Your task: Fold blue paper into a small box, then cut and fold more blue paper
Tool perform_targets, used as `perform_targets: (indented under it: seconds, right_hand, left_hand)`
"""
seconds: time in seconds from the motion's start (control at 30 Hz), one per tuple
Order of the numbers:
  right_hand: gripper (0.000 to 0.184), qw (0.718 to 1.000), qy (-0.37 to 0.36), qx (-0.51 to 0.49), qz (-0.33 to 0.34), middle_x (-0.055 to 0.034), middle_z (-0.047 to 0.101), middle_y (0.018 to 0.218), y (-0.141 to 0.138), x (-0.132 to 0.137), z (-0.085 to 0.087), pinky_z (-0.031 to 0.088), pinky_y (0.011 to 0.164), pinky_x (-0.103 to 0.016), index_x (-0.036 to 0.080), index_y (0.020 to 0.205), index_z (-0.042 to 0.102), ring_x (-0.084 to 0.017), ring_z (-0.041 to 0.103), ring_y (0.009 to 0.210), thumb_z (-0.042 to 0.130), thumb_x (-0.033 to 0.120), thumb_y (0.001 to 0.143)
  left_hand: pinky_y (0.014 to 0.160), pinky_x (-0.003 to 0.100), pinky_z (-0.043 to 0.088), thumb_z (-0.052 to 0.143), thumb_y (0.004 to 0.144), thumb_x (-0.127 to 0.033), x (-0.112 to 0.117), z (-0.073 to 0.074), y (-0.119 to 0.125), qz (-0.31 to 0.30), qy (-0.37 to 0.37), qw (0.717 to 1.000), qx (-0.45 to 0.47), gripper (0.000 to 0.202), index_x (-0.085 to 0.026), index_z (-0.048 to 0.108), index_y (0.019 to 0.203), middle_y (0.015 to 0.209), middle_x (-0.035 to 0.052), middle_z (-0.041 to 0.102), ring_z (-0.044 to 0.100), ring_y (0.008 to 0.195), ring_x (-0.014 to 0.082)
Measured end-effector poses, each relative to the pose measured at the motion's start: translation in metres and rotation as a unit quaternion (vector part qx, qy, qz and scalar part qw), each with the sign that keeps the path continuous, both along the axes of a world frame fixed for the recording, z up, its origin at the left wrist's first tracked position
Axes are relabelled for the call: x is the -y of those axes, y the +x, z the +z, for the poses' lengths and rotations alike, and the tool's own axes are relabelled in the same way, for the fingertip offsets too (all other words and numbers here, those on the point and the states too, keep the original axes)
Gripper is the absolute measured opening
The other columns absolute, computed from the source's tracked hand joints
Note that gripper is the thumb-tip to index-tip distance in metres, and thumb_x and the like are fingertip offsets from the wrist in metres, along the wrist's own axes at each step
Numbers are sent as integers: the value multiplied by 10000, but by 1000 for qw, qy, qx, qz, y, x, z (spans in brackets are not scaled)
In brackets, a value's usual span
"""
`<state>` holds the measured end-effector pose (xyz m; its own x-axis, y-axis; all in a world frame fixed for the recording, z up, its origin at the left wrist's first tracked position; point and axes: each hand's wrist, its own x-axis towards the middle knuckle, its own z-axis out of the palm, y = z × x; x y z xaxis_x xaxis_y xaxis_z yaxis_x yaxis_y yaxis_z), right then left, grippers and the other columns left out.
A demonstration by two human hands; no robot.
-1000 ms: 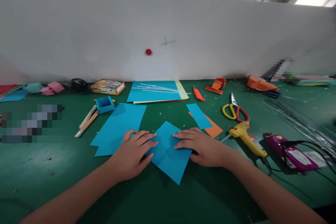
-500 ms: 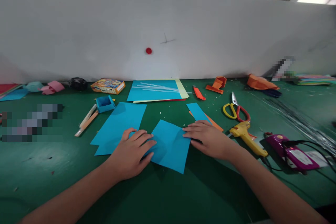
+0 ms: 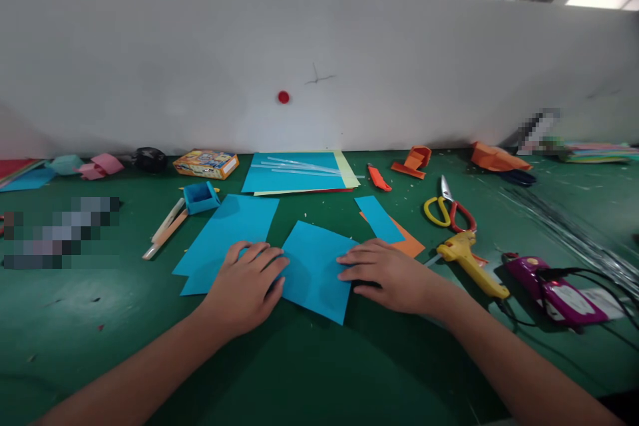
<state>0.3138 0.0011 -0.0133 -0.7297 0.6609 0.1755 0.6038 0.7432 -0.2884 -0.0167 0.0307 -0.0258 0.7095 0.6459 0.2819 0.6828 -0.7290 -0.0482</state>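
Observation:
A blue paper square (image 3: 313, 266) lies on the green table (image 3: 319, 373) in front of me. My left hand (image 3: 244, 287) rests flat on its left edge, fingers stretched out. On its right edge my right hand (image 3: 389, 274) presses down, fingers flat and open. A larger blue sheet (image 3: 224, 233) lies under and behind my left hand. A blue strip (image 3: 378, 218) over an orange sheet (image 3: 407, 246) sits just beyond my right hand.
A yellow glue gun (image 3: 469, 263), scissors (image 3: 446, 210) and a purple device (image 3: 552, 289) with cables lie to the right. A small blue paper box (image 3: 200, 197), sticks (image 3: 164, 226), an orange carton (image 3: 206, 164) and a paper stack with glue sticks (image 3: 297, 173) are behind. A white wall bounds the table's far edge.
The blue square has turned counterclockwise under my hands, from a diamond pose to nearly square-on. My right hand slid from the sheet's middle to its right edge.

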Motion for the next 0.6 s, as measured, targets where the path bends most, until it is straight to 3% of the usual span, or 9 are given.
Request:
perform_targets:
  seconds: [0.23,0.37,0.6]
  right_hand:
    - [220,995,60,-58,48,-57,735,1315,-16,12,6,449,1055,-443,231,1209,731,-235,632,1231,578,279,1057]
    - [212,994,48,-48,82,-46,744,1286,-21,15,6,435,1059,-421,228,1197,734,-228,630,1217,583,259,1051]
    - [209,995,22,-55,80,-57,750,1259,-19,11,1,446,1034,-414,224,1159,744,-225,634,1189,568,281,1061]
  left_hand:
    - [1041,581,343,463,1040,-291,1,1,2,17,-10,1000,1,336,-227,702,1267,1320,104,695,601,1220,351]
    - [1016,577,359,464,1038,-292,2,2,2,27,-9,1000,1,333,-218,713,1247,1261,119,701,621,1159,347]
    - [1020,563,365,465,1039,-297,1,0,2,24,-7,1000,1,335,-216,711,1252,1247,125,692,617,1160,347]
